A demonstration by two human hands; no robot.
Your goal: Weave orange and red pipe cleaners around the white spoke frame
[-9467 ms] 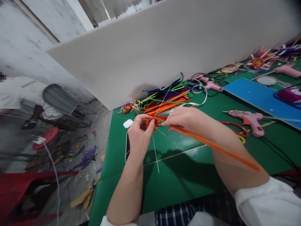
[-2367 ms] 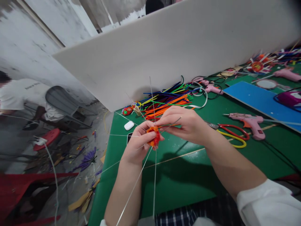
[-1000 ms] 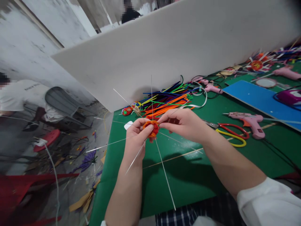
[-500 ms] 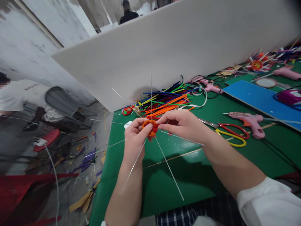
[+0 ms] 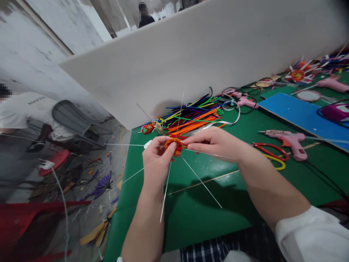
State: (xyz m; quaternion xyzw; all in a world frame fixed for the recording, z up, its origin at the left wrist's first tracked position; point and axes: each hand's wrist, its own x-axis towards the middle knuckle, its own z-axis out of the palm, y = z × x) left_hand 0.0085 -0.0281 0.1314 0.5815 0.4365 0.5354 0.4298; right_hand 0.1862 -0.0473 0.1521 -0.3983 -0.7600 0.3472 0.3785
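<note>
My left hand (image 5: 156, 156) grips a small round orange disc (image 5: 177, 147) of fuzzy pipe cleaner, thumb on its face and fingers behind. Thin pale spokes (image 5: 201, 182) fan out from the disc in several directions, beyond both hands. At the disc's right edge, my right hand (image 5: 211, 142) has thumb and forefinger pressed together. What that pinch holds is too small to tell; one spoke runs below those fingers. Behind the hands lies a heap of coloured pipe cleaners (image 5: 196, 112), mostly orange and dark blue.
Red-and-yellow-handled scissors (image 5: 272, 151) lie partly behind my right forearm, near a pink glue gun (image 5: 291, 140). A blue board (image 5: 297, 112) sits further right. A white panel (image 5: 174, 62) borders the back of the green table (image 5: 196, 225). Someone in a white shirt (image 5: 29, 109) sits at left.
The disc and its spokes have turned counter-clockwise; the lower spokes have swung right and up. My right forearm has shifted slightly and covers more of the scissors. My left hand keeps its grip.
</note>
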